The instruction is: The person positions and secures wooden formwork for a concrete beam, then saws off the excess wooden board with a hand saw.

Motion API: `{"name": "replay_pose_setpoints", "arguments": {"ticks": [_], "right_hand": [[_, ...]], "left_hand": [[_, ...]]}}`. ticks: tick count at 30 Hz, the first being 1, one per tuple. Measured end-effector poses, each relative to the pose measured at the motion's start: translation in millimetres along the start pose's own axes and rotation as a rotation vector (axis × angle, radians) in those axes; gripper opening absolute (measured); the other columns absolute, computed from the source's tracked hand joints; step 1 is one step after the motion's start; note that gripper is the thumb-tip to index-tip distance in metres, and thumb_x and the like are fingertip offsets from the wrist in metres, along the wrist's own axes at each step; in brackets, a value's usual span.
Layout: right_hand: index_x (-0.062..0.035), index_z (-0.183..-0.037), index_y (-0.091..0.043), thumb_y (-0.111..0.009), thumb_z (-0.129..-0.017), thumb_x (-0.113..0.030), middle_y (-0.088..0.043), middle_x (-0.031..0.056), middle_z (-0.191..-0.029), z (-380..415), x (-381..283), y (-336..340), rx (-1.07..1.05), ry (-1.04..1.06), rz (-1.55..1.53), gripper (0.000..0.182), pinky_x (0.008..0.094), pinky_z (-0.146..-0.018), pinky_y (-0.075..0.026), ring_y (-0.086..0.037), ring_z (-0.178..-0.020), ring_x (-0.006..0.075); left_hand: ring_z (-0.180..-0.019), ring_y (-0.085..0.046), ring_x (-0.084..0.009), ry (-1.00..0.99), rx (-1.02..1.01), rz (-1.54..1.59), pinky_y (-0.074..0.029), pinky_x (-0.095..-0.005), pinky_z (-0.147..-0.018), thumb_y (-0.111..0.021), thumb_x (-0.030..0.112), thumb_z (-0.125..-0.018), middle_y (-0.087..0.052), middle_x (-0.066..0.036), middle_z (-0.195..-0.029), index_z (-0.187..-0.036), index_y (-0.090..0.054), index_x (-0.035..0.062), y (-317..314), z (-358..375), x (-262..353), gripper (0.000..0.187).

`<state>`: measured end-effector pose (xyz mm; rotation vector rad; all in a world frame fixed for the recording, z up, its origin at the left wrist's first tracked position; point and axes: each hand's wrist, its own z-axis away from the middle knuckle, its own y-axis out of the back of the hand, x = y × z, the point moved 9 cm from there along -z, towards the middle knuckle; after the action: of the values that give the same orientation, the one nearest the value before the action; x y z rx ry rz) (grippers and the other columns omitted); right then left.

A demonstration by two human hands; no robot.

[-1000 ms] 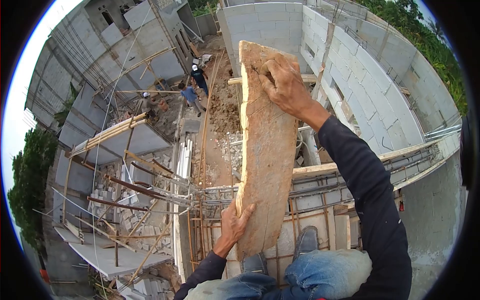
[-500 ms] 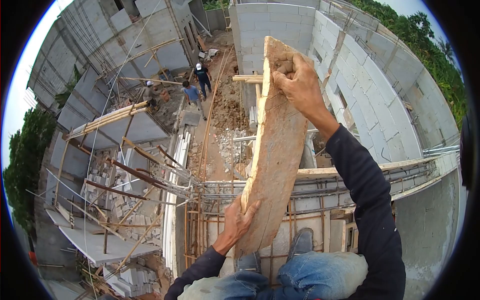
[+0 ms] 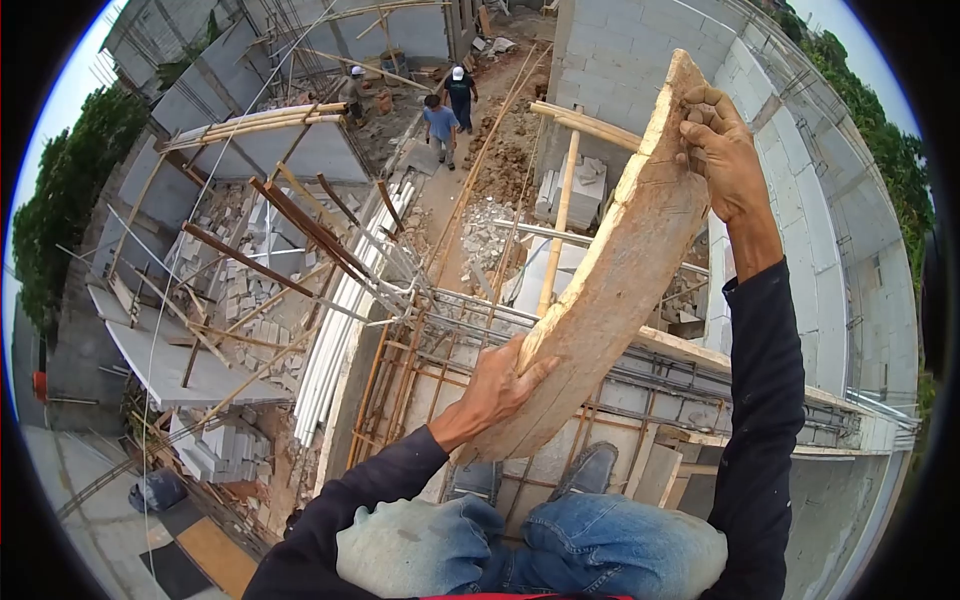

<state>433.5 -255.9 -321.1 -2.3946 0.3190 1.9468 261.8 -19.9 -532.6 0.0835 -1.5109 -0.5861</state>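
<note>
A long, rough wooden board (image 3: 610, 300) with a pale, splintered left edge slants up to the right across the middle of the view. My left hand (image 3: 495, 390) grips its left edge near the lower end, fingers partly hidden behind the wood. Near the upper end, my right hand (image 3: 722, 150) pinches the right edge between thumb and bent fingers. Below the board, my shoes stand by a grid of rusty steel bars (image 3: 520, 468) over a pale surface.
Rusty rebar (image 3: 310, 230) sticks up at left, beside white pipes (image 3: 335, 350). Steel bars and a wooden form edge (image 3: 700, 354) run to the right. Several people walk or stand on the ground far below, near block walls (image 3: 640, 60).
The board has tilted further to the right, its upper end moving right with my right hand. My left hand has shifted slightly up and right. The whole view has turned.
</note>
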Motion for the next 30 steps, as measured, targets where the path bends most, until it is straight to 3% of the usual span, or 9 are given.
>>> {"name": "replay_pose_setpoints", "arguments": {"ticks": [3, 5, 9, 12, 14, 16, 25, 29, 30], "right_hand": [[-0.0055, -0.105, -0.061, -0.056, -0.088, 0.000, -0.061, 0.0011, -0.092, -5.9, 7.2, 0.8, 0.010, 0.083, 0.129, 0.019, 0.0224, -0.061, -0.054, -0.057, -0.077, 0.0086], [-0.0046, -0.101, -0.062, -0.057, -0.088, -0.004, -0.063, 0.0021, -0.091, -3.1, 6.6, 2.8, 0.047, 0.147, 0.289, 0.014, 0.0244, -0.063, -0.054, -0.058, -0.076, 0.0094], [-0.0043, -0.094, -0.065, -0.065, -0.088, -0.021, -0.065, 0.0035, -0.084, -0.2, 0.8, 3.3, 0.144, 0.350, 0.582, 0.018, 0.0303, -0.069, -0.052, -0.059, -0.073, 0.0122], [-0.0061, -0.095, -0.065, -0.069, -0.086, -0.030, -0.064, 0.0026, -0.079, -6.6, 7.3, 18.2, 0.231, 0.207, 0.603, 0.026, 0.0325, -0.072, -0.050, -0.059, -0.073, 0.0137], [-0.0038, -0.093, -0.066, -0.072, -0.085, -0.033, -0.064, 0.0033, -0.076, -9.5, 13.3, 22.4, 0.251, 0.219, 0.539, 0.032, 0.0278, -0.064, -0.049, -0.059, -0.070, 0.0117], [-0.0014, -0.098, -0.063, -0.073, -0.085, -0.035, -0.058, -0.0005, -0.072, -7.3, 21.1, 27.3, 0.284, 0.166, 0.358, 0.037, 0.0201, -0.047, -0.043, -0.052, -0.061, 0.0050], [0.0046, -0.107, -0.061, -0.062, -0.094, -0.011, -0.061, 0.0028, -0.076, -12.9, 45.4, 29.7, 0.180, 0.119, -0.121, 0.020, 0.0184, -0.051, -0.047, -0.057, -0.063, 0.0057], [0.0020, -0.110, -0.063, -0.061, -0.094, -0.012, -0.061, 0.0033, -0.079, -10.7, 40.3, 34.8, 0.168, 0.076, -0.053, 0.021, 0.0188, -0.055, -0.049, -0.059, -0.066, 0.0072], [-0.0006, -0.110, -0.064, -0.061, -0.095, -0.013, -0.062, 0.0029, -0.081, -11.9, 31.5, 35.4, 0.097, 0.146, 0.106, 0.020, 0.0200, -0.058, -0.050, -0.060, -0.068, 0.0074]], "left_hand": [[-0.077, -0.069, -0.0202, -0.017, 0.006, -0.004, -0.054, -0.0331, -0.066, -0.068, 0.032, -0.089, -0.070, -0.018, -0.088, -0.120, -0.057, -0.0041, -2.0, -2.8, -0.4, 0.049], [-0.057, -0.066, -0.0295, -0.167, 0.087, 0.017, -0.050, -0.0383, -0.050, -0.065, 0.037, -0.090, -0.063, -0.022, -0.066, -0.105, -0.058, -0.0088, 1.3, -2.8, 8.5, 0.049], [-0.066, -0.068, -0.0307, -0.131, 0.086, 0.007, -0.053, -0.0394, -0.056, -0.065, 0.039, -0.090, -0.065, -0.024, -0.073, -0.111, -0.057, -0.0095, -1.1, -1.3, 5.7, 0.054], [-0.073, -0.069, -0.0324, -0.071, 0.020, -0.018, -0.054, -0.0401, -0.062, -0.064, 0.041, -0.090, -0.066, -0.026, -0.080, -0.116, -0.056, -0.0098, -1.4, -1.9, 8.4, 0.058], [-0.073, -0.070, -0.0332, -0.074, 0.012, 0.020, -0.054, -0.0401, -0.062, -0.064, 0.041, -0.090, -0.067, -0.026, -0.082, -0.118, -0.055, -0.0099, -1.9, -2.1, 11.3, 0.059], [-0.073, -0.069, -0.0333, -0.051, -0.009, 0.033, -0.054, -0.0401, -0.062, -0.064, 0.041, -0.090, -0.067, -0.026, -0.083, -0.118, -0.055, -0.0099, -2.7, -3.2, 9.7, 0.059], [-0.071, -0.070, -0.0327, -0.059, -0.031, 0.054, -0.054, -0.0400, -0.060, -0.064, 0.040, -0.090, -0.067, -0.026, -0.082, -0.119, -0.055, -0.0097, -5.5, -8.5, 4.9, 0.058], [-0.070, -0.070, -0.0327, -0.081, -0.024, 0.115, -0.054, -0.0400, -0.060, -0.065, 0.039, -0.090, -0.067, -0.026, -0.082, -0.119, -0.055, -0.0094, -6.3, -8.0, 3.6, 0.058], [-0.070, -0.070, -0.0327, -0.078, -0.025, 0.116, -0.054, -0.0400, -0.060, -0.065, 0.039, -0.090, -0.067, -0.026, -0.082, -0.119, -0.055, -0.0094, -5.2, -8.3, 3.4, 0.058]]}}
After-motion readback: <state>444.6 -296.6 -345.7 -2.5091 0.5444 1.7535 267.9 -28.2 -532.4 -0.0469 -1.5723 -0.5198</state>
